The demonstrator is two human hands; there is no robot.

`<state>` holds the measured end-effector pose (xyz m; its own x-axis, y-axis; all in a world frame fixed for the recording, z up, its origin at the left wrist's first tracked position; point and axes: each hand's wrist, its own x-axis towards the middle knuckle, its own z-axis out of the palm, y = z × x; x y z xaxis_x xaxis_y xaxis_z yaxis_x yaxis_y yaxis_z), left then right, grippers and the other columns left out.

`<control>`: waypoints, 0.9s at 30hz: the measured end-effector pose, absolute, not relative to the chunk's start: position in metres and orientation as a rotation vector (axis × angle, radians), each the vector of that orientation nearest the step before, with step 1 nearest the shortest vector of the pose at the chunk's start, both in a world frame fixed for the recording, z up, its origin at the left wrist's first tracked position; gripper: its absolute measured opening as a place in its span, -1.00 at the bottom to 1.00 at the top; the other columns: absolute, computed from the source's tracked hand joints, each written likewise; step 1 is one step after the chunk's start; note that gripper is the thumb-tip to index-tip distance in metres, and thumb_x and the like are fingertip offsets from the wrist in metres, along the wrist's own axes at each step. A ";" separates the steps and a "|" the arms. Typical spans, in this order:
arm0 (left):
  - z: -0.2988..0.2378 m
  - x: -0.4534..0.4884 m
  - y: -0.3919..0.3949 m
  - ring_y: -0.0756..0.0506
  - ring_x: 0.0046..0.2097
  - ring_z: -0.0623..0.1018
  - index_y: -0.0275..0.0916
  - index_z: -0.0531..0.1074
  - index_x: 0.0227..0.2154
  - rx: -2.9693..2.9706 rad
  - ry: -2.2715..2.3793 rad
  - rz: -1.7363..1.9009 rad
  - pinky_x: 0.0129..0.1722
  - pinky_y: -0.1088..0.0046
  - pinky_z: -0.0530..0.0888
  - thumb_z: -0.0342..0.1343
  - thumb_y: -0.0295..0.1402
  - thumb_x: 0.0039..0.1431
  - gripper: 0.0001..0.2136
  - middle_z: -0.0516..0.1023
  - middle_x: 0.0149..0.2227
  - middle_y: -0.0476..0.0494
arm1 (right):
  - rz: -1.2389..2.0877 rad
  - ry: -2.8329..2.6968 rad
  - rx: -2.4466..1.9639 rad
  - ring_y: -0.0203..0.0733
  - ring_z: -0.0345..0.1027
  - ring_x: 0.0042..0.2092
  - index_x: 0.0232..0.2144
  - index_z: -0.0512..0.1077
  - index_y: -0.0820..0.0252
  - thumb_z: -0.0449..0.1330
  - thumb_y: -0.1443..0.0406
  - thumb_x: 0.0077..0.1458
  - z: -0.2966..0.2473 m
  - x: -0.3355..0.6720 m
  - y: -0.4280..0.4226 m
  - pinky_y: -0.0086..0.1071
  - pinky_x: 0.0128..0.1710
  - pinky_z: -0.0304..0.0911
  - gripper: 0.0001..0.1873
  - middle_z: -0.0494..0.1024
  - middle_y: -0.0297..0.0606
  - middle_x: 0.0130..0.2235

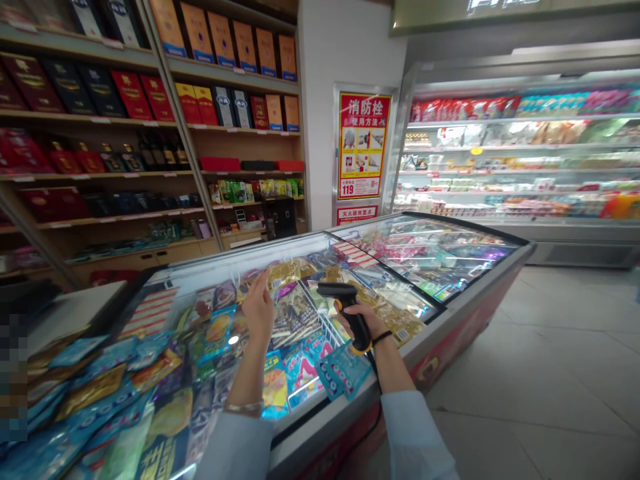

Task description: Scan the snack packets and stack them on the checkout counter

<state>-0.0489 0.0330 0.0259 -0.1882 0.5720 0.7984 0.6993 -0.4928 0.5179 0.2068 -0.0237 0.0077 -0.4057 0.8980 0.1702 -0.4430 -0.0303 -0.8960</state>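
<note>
Inside a shop, wooden shelves (90, 119) of boxes and bottles far past the left hand, a tall lit fridge (565, 253) far past the right hand, a red poster (364, 145) on the wall straight ahead, tile floor (525, 373) off to the right of the right hand. Right under both hands, a long freezer chest (425, 333) full of bright packets. Left hand (259, 310) up and open, holding nothing, just over the packets. Right hand (363, 313) shut tight around a black and yellow barcode scanner (334, 289), black cord (374, 373) hanging down. Blue packet (343, 370) just below the right hand, gold packet (400, 325) just beside it. Thin black band (383, 337) on the right wrist, silver bracelet (243, 407) on the left wrist
</note>
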 end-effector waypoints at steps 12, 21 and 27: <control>0.027 -0.048 0.031 -0.09 0.10 0.47 -0.17 0.41 0.06 -1.919 -1.576 -1.826 0.14 0.28 0.40 -0.14 -0.60 0.14 -0.53 0.50 0.06 -0.14 | 1.696 -1.202 -0.598 -0.36 0.19 -0.74 -0.28 0.36 0.25 0.27 0.20 -0.13 0.007 0.208 -0.026 -0.51 -0.78 0.04 -0.65 0.37 -0.43 -0.65; 0.027 -0.045 0.027 -0.06 0.11 0.46 -0.17 0.41 0.06 -1.977 -1.619 -1.837 0.16 0.32 0.39 -0.16 -0.69 0.11 -0.48 0.49 0.07 -0.16 | 1.661 -1.147 -0.653 -0.35 0.16 -0.73 -0.29 0.33 0.18 0.26 0.16 -0.10 0.001 0.214 -0.026 -0.48 -0.75 0.03 -0.68 0.32 -0.41 -0.63; 0.030 -0.042 0.022 -0.06 0.13 0.45 -0.16 0.40 0.08 -2.023 -1.665 -1.859 0.20 0.29 0.35 -0.16 -0.74 0.06 -0.43 0.48 0.09 -0.16 | 1.574 -1.247 -0.759 -0.30 0.12 -0.72 -0.29 0.36 0.12 0.23 0.11 -0.10 0.005 0.214 -0.029 -0.38 -0.74 0.00 -0.68 0.27 -0.36 -0.61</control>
<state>-0.0422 0.0215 0.0302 -0.2055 0.6932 0.6908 0.6105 -0.4609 0.6441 0.2136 -0.0290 0.0053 -0.3515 0.9322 0.0862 -0.2977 -0.0240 -0.9544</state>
